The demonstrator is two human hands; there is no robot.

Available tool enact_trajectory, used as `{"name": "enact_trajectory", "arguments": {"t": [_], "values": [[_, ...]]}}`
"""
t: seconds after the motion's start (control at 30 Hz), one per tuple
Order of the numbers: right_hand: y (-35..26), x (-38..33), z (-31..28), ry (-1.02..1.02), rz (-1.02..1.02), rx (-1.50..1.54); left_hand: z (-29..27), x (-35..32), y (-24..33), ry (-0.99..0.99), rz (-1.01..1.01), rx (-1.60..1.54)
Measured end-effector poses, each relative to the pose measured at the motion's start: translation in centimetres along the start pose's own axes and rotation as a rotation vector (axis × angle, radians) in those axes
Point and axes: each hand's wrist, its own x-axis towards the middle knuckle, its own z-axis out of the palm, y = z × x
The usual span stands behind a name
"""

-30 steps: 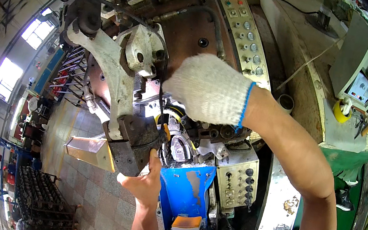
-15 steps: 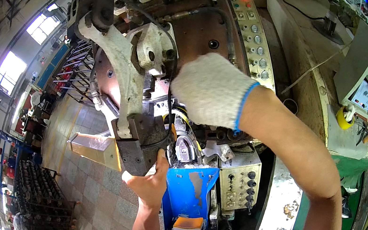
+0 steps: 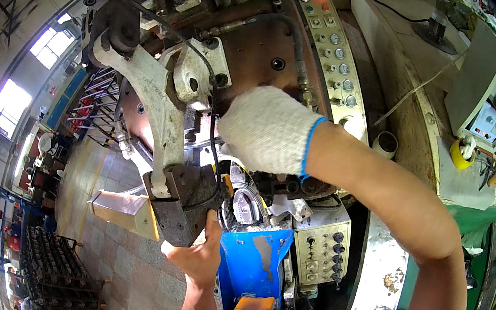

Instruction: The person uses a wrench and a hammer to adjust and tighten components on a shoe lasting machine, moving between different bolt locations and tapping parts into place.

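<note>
My right hand (image 3: pixel 267 131) wears a white knitted glove with a blue cuff. It reaches in among the machine's parts, in front of a brown metal plate (image 3: pixel 254 69); its fingers are hidden. My left hand (image 3: pixel 199 258) is bare, held against the lower end of a dark metal block (image 3: pixel 183 209) on a worn pale arm (image 3: pixel 157 100). Its thumb spreads sideways under the block and one finger stretches up along the side; the other fingers cannot be seen. Between and below the hands lies a whitish, ridged, rounded piece (image 3: pixel 246 207) in the machine, of unclear kind.
A blue chute (image 3: pixel 249 254) with an orange-topped piece (image 3: pixel 254 308) slopes towards me. A control box with black knobs (image 3: pixel 318 249) stands beside it; a long gauge panel (image 3: pixel 328 45) runs above. On the right bench are a yellow cup (image 3: pixel 462 156) and hand tools. A dark rack (image 3: pixel 58 268) stands lower left.
The view has shifted slightly. My gloved right hand has moved a little left, further in towards the pale arm. My left hand stays by the block.
</note>
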Motion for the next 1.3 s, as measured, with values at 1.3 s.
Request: {"name": "enact_trajectory", "arguments": {"t": [1.3], "values": [[1.1,-1.7,8.8,0.281,0.088,0.14,0.3,0.4,0.5,0.028,0.043,0.056]]}}
